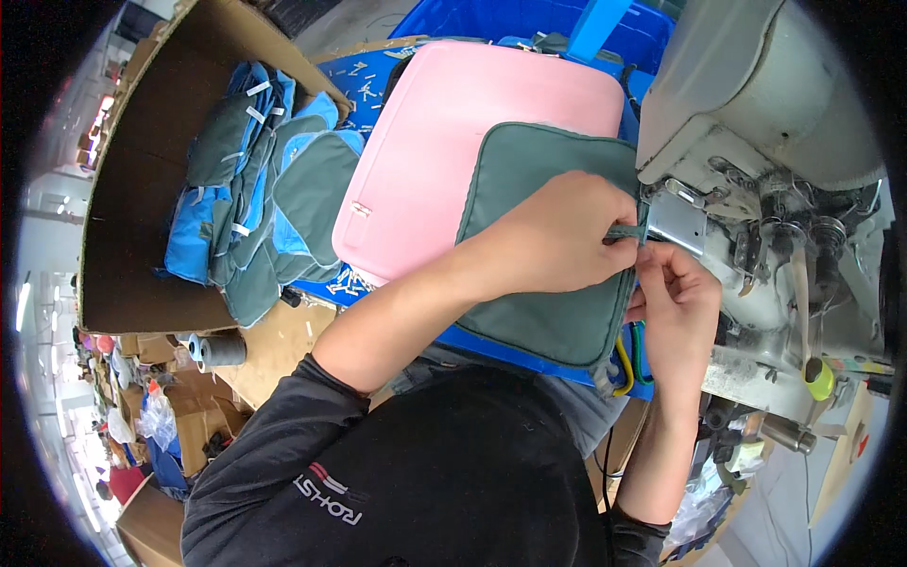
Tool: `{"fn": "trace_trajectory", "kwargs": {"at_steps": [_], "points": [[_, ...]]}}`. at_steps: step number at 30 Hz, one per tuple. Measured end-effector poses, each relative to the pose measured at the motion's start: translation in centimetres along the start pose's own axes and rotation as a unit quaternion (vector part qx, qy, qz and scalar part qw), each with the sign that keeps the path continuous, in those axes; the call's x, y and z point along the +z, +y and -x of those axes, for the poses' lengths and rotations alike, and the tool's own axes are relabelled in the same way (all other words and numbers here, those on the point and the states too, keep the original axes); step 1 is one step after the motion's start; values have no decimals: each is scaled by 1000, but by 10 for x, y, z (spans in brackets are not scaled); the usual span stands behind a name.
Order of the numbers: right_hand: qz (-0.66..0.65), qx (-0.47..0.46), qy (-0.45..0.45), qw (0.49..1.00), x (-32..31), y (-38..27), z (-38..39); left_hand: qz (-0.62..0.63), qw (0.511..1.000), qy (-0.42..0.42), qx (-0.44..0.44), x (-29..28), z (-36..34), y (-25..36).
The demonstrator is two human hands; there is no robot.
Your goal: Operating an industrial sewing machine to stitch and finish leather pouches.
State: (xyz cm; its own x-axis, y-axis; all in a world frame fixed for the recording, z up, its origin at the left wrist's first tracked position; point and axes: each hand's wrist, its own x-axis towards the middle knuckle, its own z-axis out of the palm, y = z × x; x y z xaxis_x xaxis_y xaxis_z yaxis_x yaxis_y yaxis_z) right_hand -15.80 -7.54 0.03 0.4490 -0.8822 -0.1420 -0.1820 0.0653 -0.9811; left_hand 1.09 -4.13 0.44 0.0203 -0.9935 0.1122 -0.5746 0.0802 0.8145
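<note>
A grey-green fabric panel [548, 326] with rounded corners and a corded edge lies over a pink padded slab [416, 161]. My left hand [572, 231] reaches across the panel, closed on a narrow grey-green fabric strip [624, 231] at its right edge. Just below, the thumb and fingertips of my right hand [682, 298] pinch together at that same edge. Both hands are close beside the metal plate [676, 223] of an industrial sewing machine [746, 104]. How the strip joins the panel is hidden by my fingers.
At the left, a cardboard box [128, 227] holds several blue and grey-green pieces [312, 189]. White scraps [350, 281] litter the blue table. A blue bin [463, 17] stands behind. Thread cones [223, 350] sit at lower left. Yellow and green cords [624, 364] hang below the panel.
</note>
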Motion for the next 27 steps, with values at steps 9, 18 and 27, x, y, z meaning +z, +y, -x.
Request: {"fn": "trace_trajectory", "kwargs": {"at_steps": [9, 18, 27], "points": [[19, -11, -15, 1000, -3, 3, -4, -111, 988, 93, 57, 11, 14, 2], [8, -42, 18, 999, 5, 5, -2, -109, 974, 160, 113, 20, 43, -9], [50, -86, 55, 993, 11, 19, 4, -202, 952, 100, 207, 7, 39, -17]]}}
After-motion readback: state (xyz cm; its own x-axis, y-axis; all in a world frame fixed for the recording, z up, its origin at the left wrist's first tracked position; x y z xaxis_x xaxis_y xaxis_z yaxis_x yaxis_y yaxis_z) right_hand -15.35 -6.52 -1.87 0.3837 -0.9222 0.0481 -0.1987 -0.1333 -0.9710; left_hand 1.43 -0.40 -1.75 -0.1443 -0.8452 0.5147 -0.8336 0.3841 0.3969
